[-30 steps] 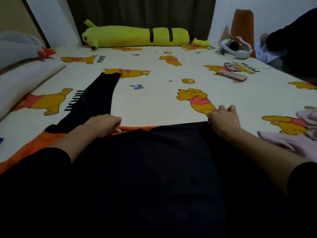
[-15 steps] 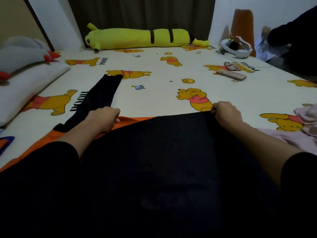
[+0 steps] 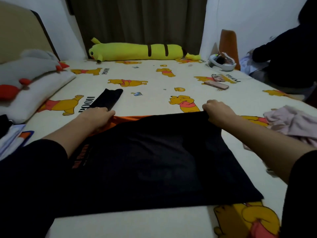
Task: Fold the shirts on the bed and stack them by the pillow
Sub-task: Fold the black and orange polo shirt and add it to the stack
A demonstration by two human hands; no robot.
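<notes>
**Black shirt on bed, far edge held in both hands**

Item 1. Black shirt: lies across the near half of the bed, spread flat, with an orange lining or panel showing at its far left edge. One black sleeve reaches out beyond the left hand toward the pillow side. Compared with half a second ago, the near hem now shows in full with bare sheet in front of it, and orange lettering is visible on the left part of the cloth.

Item 2. Left hand: grip closed, fingers curled over the far left corner of the shirt, where black cloth meets orange. It sits at the same corner as before.

Item 3. Right hand: grip closed, fingers pinching the far right corner of the shirt, the edge between the two hands drawn fairly straight. It holds the same corner as in the earlier frames.

Item 4. White pillow: at the left edge of the bed, a grey plush toy resting on it.

Item 5. Pink garment: crumpled at the right edge of the bed, apart from the black shirt.

Item 6. Yellow plush toy: lying lengthwise at the far side of the bed.

Item 7. Phone: on the sheet, far right.
</notes>
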